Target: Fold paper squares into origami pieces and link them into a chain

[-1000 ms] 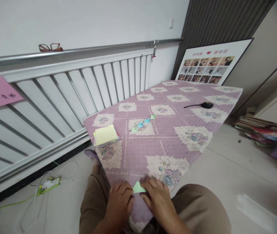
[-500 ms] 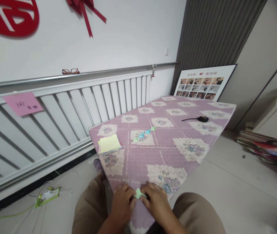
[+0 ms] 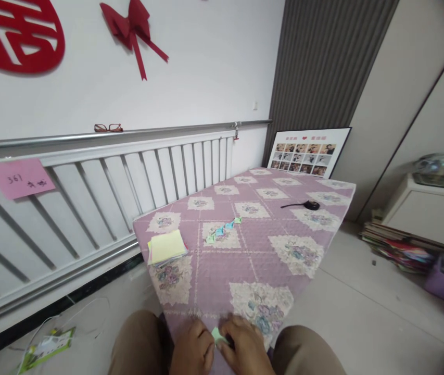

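A small folded piece of light green paper (image 3: 217, 335) lies at the near end of the cloth-covered table (image 3: 214, 278). My right hand (image 3: 243, 344) pinches it from the right, partly covering it. From the other side, the curled fingers of my left hand (image 3: 193, 346) meet the paper's left edge; their tips are mostly hidden. Farther up the table, small folded blue and green paper pieces (image 3: 220, 230) form a slanting row. At the left edge sits a stack of sticky notes (image 3: 167, 247), pale yellow on top.
A black tape measure (image 3: 311, 205) lies toward the table's far right. Along the left wall runs a white radiator (image 3: 147, 174) bearing a pink note (image 3: 19, 178), with glasses (image 3: 108, 127) on the pipe above. A power strip (image 3: 48, 350) is on the floor. A photo board (image 3: 307, 151) leans behind.
My view has tilted up and shifted, so the table and hands sit lower in the picture. My left hand has curled more, and the green paper has turned between the hands.
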`<state>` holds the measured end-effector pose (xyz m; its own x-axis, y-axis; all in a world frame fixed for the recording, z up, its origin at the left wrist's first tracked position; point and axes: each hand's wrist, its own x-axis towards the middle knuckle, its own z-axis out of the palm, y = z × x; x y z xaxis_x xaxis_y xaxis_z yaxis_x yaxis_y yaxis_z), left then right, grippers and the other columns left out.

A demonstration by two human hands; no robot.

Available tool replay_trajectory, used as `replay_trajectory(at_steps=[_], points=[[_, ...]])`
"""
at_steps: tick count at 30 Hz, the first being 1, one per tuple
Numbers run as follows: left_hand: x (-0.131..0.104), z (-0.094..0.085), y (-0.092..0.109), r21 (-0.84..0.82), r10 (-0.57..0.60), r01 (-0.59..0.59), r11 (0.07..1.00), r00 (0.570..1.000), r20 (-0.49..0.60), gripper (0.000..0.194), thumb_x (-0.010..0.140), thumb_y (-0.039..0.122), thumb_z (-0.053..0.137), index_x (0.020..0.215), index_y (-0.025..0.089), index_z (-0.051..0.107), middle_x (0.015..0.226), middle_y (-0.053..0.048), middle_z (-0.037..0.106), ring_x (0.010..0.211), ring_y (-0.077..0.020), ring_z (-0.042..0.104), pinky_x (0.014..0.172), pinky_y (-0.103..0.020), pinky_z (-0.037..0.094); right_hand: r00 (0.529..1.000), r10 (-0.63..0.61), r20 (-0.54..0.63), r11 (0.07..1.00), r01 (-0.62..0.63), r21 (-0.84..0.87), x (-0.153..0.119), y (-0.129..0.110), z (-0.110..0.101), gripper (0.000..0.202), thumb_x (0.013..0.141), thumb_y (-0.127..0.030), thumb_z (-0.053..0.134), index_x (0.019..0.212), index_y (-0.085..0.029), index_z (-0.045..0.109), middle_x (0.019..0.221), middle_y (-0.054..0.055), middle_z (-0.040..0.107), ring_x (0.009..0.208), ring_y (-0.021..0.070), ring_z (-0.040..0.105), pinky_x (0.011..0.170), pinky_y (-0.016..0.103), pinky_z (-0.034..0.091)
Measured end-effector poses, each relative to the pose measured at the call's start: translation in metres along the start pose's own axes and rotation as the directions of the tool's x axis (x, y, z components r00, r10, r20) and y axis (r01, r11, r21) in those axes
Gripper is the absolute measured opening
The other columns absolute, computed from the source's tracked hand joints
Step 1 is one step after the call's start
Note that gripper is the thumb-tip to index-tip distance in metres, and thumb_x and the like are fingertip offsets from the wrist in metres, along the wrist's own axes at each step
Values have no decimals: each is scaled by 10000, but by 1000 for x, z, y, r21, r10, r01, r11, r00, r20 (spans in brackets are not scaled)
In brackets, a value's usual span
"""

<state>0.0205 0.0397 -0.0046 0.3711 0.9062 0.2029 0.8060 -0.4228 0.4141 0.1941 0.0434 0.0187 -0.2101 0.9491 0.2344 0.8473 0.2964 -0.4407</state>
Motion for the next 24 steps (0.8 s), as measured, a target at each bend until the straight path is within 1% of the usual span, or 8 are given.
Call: replay_trajectory(at_steps=[4, 7, 9, 12, 15, 17, 20, 24], points=[[9, 11, -11, 55, 17, -21, 998, 996, 85, 196, 800, 144, 473, 832, 225, 649, 867, -44, 591, 752, -165, 528, 669, -269, 410, 999, -13, 32, 999, 14, -39, 4, 9, 11, 145, 674, -173, 678, 753, -281, 620, 816, -35, 653, 830, 183, 609, 709, 274, 366], [20, 13, -14, 104, -13, -3, 995, 988, 154, 181, 807, 167, 474, 793, 231, 643, 802, -35, 577, 705, -162, 515, 634, -260, 395, 994, -70, 80, 997, 71, -16, 11, 14, 11, 136, 682, -153, 644, 747, -271, 623, 802, -29, 656, 791, 171, 619, 691, 259, 385], [31, 7, -11, 121, -31, 8, 993, 982, 187, 171, 813, 183, 481, 787, 236, 641, 784, -26, 572, 687, -158, 515, 625, -256, 391, 985, -145, 90, 989, 145, 8, 17, 17, 8, 129, 694, -138, 611, 747, -255, 617, 807, -19, 657, 766, 161, 621, 667, 241, 402], [51, -10, 0, 139, -26, -5, 990, 976, 216, 176, 840, 191, 470, 835, 239, 639, 864, -24, 584, 712, -154, 531, 644, -255, 400, 978, -208, 24, 977, 209, -36, 31, 19, 1, 139, 708, -112, 570, 763, -235, 606, 804, 2, 655, 737, 163, 621, 637, 234, 422], [81, -27, 14, 182, -6, -50, 982, 956, 294, 192, 861, 162, 449, 881, 211, 633, 948, -43, 597, 760, -159, 556, 662, -258, 416, 985, -161, -53, 980, 154, -122, 50, 20, -8, 154, 706, -90, 567, 767, -227, 601, 788, 15, 652, 720, 177, 624, 625, 244, 430], [104, -34, 22, 178, 5, -60, 982, 955, 295, 188, 875, 166, 445, 892, 195, 631, 955, -49, 601, 792, -163, 563, 682, -258, 428, 991, -109, -81, 984, 96, -150, 65, 24, -14, 157, 716, -76, 558, 754, -222, 600, 772, 19, 649, 702, 178, 624, 614, 246, 428], [141, -34, 27, 115, 41, -67, 991, 975, 220, 217, 889, 158, 418, 869, 188, 631, 949, -46, 602, 810, -161, 566, 721, -266, 441, 993, -43, -112, 988, 26, -149, 93, 38, -24, 166, 746, -68, 523, 721, -216, 594, 721, 18, 635, 666, 171, 616, 608, 245, 420], [191, -23, 24, -181, 13, -20, 983, 999, -40, 242, 861, 179, 436, 1019, 229, 612, 1065, -48, 594, 960, -188, 557, 851, -320, 439, 986, 65, -153, 997, -72, -41, 135, 73, -31, 181, 792, -94, 455, 732, -204, 586, 714, 28, 619, 634, 160, 588, 582, 241, 398]])
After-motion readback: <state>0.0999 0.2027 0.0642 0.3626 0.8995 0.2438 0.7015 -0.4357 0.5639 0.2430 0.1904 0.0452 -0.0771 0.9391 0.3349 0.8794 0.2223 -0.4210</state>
